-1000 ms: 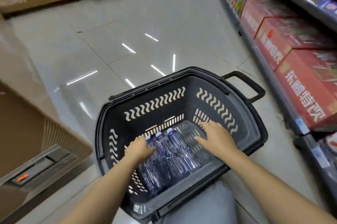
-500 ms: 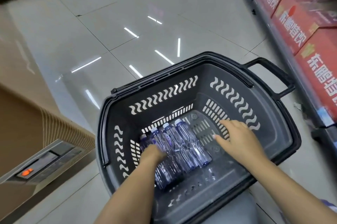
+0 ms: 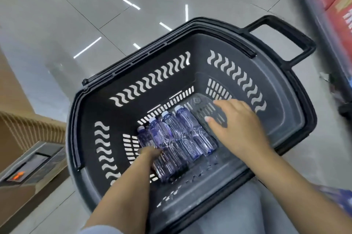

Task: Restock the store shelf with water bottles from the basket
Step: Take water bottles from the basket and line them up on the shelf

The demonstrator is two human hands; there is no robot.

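Observation:
A black plastic basket [image 3: 219, 22] stands on the floor in front of me. Several clear purple-tinted water bottles [image 3: 186, 129] with white caps lie side by side on its bottom. My left hand [image 3: 150, 154] reaches down among the left-hand bottles and its fingers curl round one of them; the fingertips are hidden. My right hand [image 3: 238, 125] hovers with fingers spread over the bare basket bottom, just right of the bottles and touching none.
The store shelf edge [image 3: 312, 14] runs along the right, with red cartons [image 3: 339, 1] on it. The basket's handle [image 3: 285, 29] points toward the shelf. A brown ribbed counter [image 3: 28, 129] with a metal panel [image 3: 28, 167] stands at the left. Grey tiled floor lies beyond.
My view has tilted down and closer to the basket. My left hand has sunk deeper among the bottles and closed on one. My right hand stays spread beside them.

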